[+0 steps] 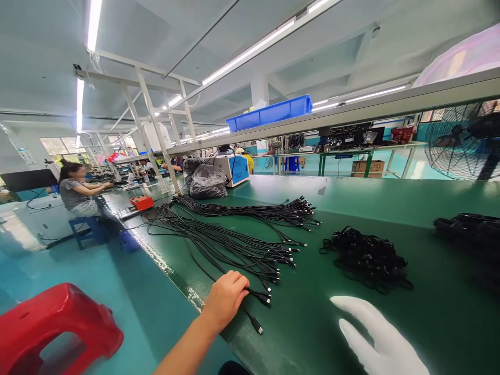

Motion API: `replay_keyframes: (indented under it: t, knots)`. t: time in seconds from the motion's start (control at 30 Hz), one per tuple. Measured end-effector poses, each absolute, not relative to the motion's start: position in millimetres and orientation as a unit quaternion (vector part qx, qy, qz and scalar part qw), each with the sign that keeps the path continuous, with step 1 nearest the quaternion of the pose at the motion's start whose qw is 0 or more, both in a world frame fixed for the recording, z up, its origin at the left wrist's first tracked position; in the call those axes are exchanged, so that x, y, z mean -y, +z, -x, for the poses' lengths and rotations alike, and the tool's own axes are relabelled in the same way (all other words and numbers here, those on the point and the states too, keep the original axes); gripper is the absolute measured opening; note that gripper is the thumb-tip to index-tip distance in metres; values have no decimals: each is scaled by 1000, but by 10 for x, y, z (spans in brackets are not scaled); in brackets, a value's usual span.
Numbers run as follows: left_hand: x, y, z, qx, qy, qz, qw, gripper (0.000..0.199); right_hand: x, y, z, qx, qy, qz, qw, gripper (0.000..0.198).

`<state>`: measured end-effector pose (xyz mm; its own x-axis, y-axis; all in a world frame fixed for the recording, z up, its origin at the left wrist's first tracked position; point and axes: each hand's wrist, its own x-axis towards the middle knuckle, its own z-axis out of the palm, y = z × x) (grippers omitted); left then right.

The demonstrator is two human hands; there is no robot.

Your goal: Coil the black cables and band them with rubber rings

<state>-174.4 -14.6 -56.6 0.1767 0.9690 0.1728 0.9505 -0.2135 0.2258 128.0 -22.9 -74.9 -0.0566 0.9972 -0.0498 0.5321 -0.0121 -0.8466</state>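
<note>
My bare left hand [227,294] is closed around one or more black USB cables [258,296] near the front edge of the green table. Below it, another cable plug [255,324] with a metal tip hangs just past my fingers. Many more black cables [219,239] lie spread in two long bundles behind that hand, connector ends pointing right. My right hand [373,333], in a white glove, is over the table at lower right, thumb and fingers apart with nothing between them. Beyond it lies a tangled pile of black straps or ties [367,258].
A second dark pile [469,229] lies at the right. Behind the cables are a black plastic bag [207,179], a blue-white machine [236,169] and a red box [141,202]. A shelf holding a blue tray [269,113] runs overhead. A red stool [62,328] stands at lower left; a person [80,190] sits farther back.
</note>
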Motion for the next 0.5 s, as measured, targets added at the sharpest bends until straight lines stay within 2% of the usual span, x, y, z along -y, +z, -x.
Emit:
replay_keyframes:
  t: [0.33, 0.5]
  knots:
    - [-64, -374, 1785, -620, 142, -753, 166, 9, 274, -649, -1213, 625, 384, 594, 331, 37]
    - [-201, -206, 1784, -591, 175, -762, 199, 5, 316, -581, -1206, 611, 396, 592, 346, 36]
